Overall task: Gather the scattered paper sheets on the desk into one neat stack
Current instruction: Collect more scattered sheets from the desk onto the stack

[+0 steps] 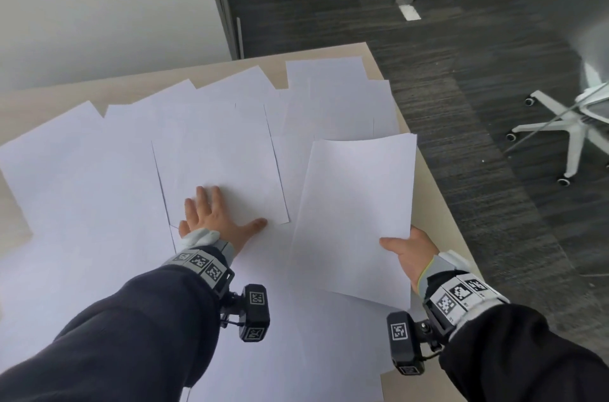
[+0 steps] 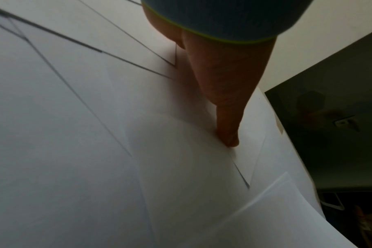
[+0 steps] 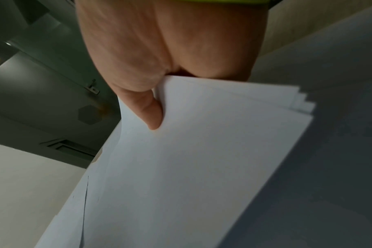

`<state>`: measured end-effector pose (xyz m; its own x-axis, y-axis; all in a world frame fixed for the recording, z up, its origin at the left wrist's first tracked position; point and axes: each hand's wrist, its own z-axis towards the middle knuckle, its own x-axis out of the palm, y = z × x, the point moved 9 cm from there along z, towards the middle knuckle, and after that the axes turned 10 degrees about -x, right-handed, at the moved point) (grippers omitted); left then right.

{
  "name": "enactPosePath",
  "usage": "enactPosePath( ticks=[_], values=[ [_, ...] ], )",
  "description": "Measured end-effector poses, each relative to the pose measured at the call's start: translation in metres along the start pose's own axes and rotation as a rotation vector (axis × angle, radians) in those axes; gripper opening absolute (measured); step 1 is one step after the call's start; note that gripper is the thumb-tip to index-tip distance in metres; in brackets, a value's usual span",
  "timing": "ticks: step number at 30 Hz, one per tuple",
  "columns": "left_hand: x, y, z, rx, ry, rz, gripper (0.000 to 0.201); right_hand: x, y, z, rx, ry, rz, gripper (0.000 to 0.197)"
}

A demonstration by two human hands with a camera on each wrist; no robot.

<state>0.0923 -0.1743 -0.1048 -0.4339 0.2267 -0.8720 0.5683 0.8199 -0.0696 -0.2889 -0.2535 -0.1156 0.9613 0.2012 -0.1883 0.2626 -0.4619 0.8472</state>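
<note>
Two hands are busy with paper on the desk (image 1: pixel 333 53). Nearest, on the right side, the right hand (image 1: pixel 410 253) pinches a small bunch of sheets (image 1: pixel 356 213) at its near corner, thumb on top and the other fingers hidden under it. The right wrist view shows a few sheet corners stepped one behind the other, so this bunch is not even yet. It is lifted a bit and curls, with its long side pointing away from the person. Its right edge hangs close to the right edge of the desk, so I think there is little room to move that way.

Just to the left, the left hand (image 1: pixel 214 218) lies flat with fingers spread wide, pressing on one loose sheet (image 1: pixel 220 171). That sheet also runs long-ways away from the person, and its right edge sits just beside the held bunch. So the next sheet is to the left of the right hand, and the left hand is the nearer one to slide it over.

Farther back and out to the left, many more scattered sheets (image 1: pixel 82 171) overlap and cover most of the desk, some reaching the far edge. Most of the job looks still to do. Past the desk is dark floor and a white chair base (image 1: pixel 566 128).
</note>
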Motion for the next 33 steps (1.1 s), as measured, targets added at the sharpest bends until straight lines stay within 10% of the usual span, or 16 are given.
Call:
enactPosePath(
  ticks=[13,21,28,33],
  values=[
    [-0.020,0.008,0.005,0.119,-0.048,-0.090,0.073,0.005,0.002,0.002,-0.002,-0.019,-0.028,0.027],
    [0.014,-0.066,-0.093,0.528,0.089,-0.072,0.092,0.011,0.012,-0.015,0.003,-0.084,0.097,0.018],
    [0.077,-0.082,-0.141,0.691,0.260,0.193,0.107,0.002,0.001,-0.023,0.092,-0.089,0.031,0.065],
    [0.078,-0.081,-0.147,0.735,0.266,0.086,0.095,-0.006,-0.010,-0.032,0.032,-0.071,0.043,0.017]
  ],
)
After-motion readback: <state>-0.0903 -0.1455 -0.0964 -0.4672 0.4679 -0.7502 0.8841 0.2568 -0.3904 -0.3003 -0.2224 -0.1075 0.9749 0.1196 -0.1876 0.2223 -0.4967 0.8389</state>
